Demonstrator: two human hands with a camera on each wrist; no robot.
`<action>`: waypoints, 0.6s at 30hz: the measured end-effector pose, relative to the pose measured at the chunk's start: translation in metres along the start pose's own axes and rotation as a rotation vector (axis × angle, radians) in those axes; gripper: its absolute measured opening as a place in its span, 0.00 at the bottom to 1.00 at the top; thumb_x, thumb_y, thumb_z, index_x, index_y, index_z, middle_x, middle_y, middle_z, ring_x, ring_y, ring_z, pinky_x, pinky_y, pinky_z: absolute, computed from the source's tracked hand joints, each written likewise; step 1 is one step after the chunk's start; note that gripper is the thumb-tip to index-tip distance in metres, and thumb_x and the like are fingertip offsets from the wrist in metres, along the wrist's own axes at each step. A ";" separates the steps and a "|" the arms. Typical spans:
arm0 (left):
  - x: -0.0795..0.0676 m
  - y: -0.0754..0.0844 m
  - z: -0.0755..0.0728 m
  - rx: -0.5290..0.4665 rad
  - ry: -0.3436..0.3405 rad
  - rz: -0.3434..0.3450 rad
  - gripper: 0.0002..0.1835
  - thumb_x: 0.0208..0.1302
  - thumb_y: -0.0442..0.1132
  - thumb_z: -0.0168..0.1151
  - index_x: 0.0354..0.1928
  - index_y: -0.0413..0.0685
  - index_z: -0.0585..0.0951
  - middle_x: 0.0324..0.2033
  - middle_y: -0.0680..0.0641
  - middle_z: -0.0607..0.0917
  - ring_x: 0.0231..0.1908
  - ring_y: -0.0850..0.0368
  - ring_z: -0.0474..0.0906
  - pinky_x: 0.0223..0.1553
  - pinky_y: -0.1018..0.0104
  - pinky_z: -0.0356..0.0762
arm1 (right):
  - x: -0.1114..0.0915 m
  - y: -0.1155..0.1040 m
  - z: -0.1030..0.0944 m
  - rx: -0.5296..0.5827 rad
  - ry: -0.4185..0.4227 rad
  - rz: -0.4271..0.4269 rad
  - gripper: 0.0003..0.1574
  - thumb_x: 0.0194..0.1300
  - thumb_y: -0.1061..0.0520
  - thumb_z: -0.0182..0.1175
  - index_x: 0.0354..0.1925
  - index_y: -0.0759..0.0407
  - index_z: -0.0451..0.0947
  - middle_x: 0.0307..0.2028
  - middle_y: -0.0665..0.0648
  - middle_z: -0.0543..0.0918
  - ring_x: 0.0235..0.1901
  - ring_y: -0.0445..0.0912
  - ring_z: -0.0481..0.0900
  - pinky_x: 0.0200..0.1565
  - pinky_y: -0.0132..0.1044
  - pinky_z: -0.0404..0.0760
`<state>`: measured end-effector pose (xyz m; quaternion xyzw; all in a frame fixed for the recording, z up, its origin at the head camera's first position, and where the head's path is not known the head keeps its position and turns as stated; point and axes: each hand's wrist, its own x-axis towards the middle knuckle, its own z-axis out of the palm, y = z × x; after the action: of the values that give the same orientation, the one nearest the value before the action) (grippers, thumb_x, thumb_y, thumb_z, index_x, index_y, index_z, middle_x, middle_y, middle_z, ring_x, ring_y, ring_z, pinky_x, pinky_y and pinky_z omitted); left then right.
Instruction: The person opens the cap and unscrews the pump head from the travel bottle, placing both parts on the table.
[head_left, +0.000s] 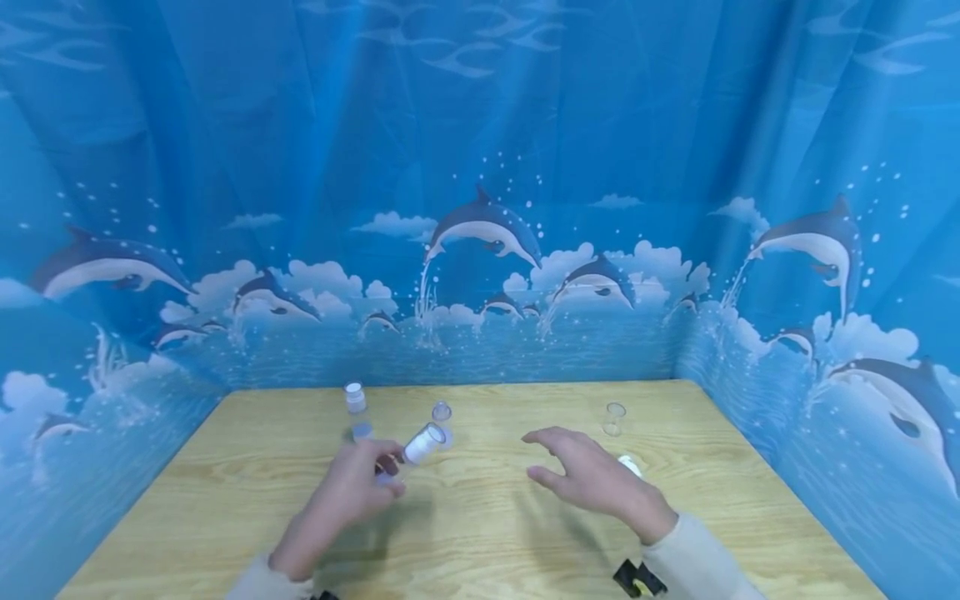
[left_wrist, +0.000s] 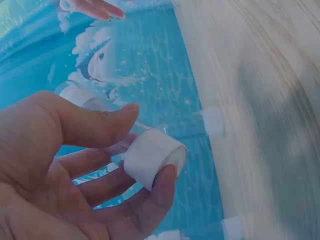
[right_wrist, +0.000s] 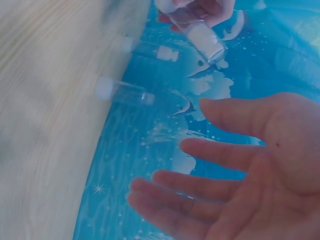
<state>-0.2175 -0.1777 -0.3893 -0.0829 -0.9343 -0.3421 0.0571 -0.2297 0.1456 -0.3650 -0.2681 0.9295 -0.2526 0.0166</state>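
My left hand [head_left: 352,483] grips a clear bottle [head_left: 423,444] near its white cap [left_wrist: 150,155]. The bottle is raised and tilted, its far end pointing up and to the right, with a white filling in that end. In the left wrist view the thumb lies along the clear body and a fingertip touches the flat of the cap. My right hand [head_left: 588,473] hovers over the table with fingers spread and nothing in its grasp; the right wrist view shows its bare palm. A white object [head_left: 630,465] shows partly behind it.
On the wooden table [head_left: 480,533], a clear bottle with white inside [head_left: 356,398] and another clear bottle [head_left: 442,412] stand on the left. A clear cup-like container [head_left: 613,419] stands at right. A blue dolphin-print curtain [head_left: 480,342] encloses the back and sides.
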 end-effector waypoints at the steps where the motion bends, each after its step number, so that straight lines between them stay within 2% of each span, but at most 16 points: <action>1: -0.001 0.002 0.001 0.002 -0.009 0.001 0.21 0.42 0.28 0.79 0.43 0.46 0.87 0.33 0.47 0.89 0.35 0.54 0.85 0.39 0.55 0.87 | 0.001 -0.001 0.000 0.018 -0.008 -0.002 0.29 0.74 0.50 0.61 0.67 0.62 0.74 0.65 0.63 0.80 0.60 0.60 0.82 0.61 0.59 0.81; 6: -0.006 0.009 0.007 0.005 -0.055 0.056 0.21 0.42 0.28 0.79 0.43 0.46 0.87 0.32 0.48 0.89 0.33 0.56 0.83 0.35 0.62 0.84 | 0.003 -0.004 -0.001 0.084 -0.038 -0.014 0.29 0.74 0.51 0.62 0.66 0.63 0.74 0.64 0.64 0.81 0.54 0.60 0.85 0.54 0.55 0.86; 12: -0.010 0.018 0.015 0.011 -0.114 0.140 0.20 0.43 0.28 0.78 0.43 0.44 0.87 0.31 0.48 0.88 0.32 0.57 0.82 0.32 0.67 0.83 | 0.004 -0.011 0.001 0.148 -0.067 -0.036 0.30 0.73 0.52 0.63 0.67 0.64 0.73 0.65 0.68 0.79 0.53 0.63 0.85 0.51 0.55 0.88; 18: -0.011 0.029 0.023 0.008 -0.151 0.165 0.19 0.44 0.29 0.77 0.43 0.44 0.88 0.30 0.49 0.87 0.30 0.59 0.80 0.31 0.68 0.81 | 0.006 -0.017 0.003 0.196 -0.081 -0.058 0.30 0.72 0.52 0.64 0.67 0.63 0.73 0.64 0.69 0.79 0.53 0.61 0.86 0.48 0.43 0.90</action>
<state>-0.2019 -0.1428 -0.3904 -0.1847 -0.9273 -0.3254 0.0147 -0.2256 0.1288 -0.3593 -0.3017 0.8909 -0.3316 0.0728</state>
